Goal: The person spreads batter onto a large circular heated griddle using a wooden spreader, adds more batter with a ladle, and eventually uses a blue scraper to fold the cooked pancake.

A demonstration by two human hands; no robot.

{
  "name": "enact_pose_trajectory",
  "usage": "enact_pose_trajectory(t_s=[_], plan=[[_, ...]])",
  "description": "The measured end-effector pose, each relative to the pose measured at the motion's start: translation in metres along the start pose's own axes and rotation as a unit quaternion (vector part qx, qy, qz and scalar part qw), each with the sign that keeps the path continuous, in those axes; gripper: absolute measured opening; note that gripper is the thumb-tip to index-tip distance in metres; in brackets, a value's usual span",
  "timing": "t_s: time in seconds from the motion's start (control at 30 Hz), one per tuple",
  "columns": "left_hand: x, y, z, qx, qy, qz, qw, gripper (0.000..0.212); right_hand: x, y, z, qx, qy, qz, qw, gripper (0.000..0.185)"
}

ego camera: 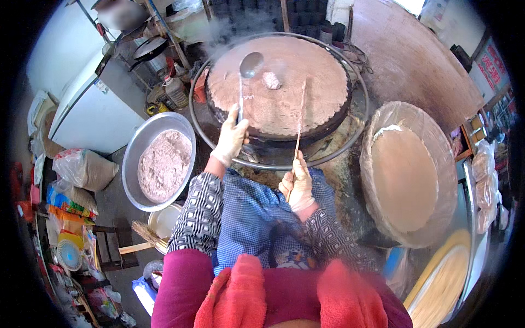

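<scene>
My gloved left hand (231, 137) grips the handle of a metal ladle (251, 64), whose round bowl is over the far left part of a large round griddle. A thin brownish flatbread (283, 98) covers nearly all of the griddle's top, and steam rises at its far left. One lump of pinkish batter (271, 80) sits on it, right of the ladle bowl. In my gloved right hand (298, 184) is a slender wooden stick (301, 110), its far end over the bread's right half. Whether the stick touches the bread, I cannot tell.
A metal ring (361, 131) surrounds the griddle. Left stands a metal basin (130, 164) of pinkish batter; behind it are a white chest (94, 119) and sacks (84, 169). At right, a plastic-lined basket (445, 201) holds round flatbreads. A straw brush (147, 234) lies across a pot.
</scene>
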State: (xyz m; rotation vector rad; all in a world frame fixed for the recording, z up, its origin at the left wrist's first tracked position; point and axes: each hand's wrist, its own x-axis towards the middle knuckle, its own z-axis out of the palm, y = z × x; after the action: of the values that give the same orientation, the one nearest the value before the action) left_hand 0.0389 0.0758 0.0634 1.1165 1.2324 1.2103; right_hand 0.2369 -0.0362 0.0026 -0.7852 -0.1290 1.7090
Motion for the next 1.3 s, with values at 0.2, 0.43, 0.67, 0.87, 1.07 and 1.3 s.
enact_pose_trajectory(t_s=[0.2,0.43,0.67,0.87,1.07,1.3], plan=[[0.029,-0.022,0.040,0.085,-0.032,-0.024,0.996,0.064,-0.012,0.030,-0.002,-0.005,0.005,0.040,0.999,0.044],[0.015,-0.007,0.066,-0.079,-0.030,-0.141,0.986,0.062,0.017,0.041,0.012,0.008,-0.043,0.117,0.992,0.044],[0.007,0.026,0.008,-0.210,-0.036,-0.111,0.971,0.011,0.013,-0.002,0.027,-0.234,-0.113,0.071,0.963,0.043],[-0.079,0.045,-0.114,-0.408,0.004,-0.140,0.902,0.008,0.074,-0.120,0.003,-0.190,0.020,-0.039,0.981,0.049],[-0.164,-0.033,-0.221,-0.269,0.188,-0.174,0.928,0.006,0.080,-0.093,-0.025,-0.327,-0.025,0.035,0.944,0.045],[-0.191,-0.161,-0.368,-0.314,0.294,-0.383,0.818,0.005,0.067,-0.025,0.014,-0.352,-0.071,0.076,0.930,0.040]])
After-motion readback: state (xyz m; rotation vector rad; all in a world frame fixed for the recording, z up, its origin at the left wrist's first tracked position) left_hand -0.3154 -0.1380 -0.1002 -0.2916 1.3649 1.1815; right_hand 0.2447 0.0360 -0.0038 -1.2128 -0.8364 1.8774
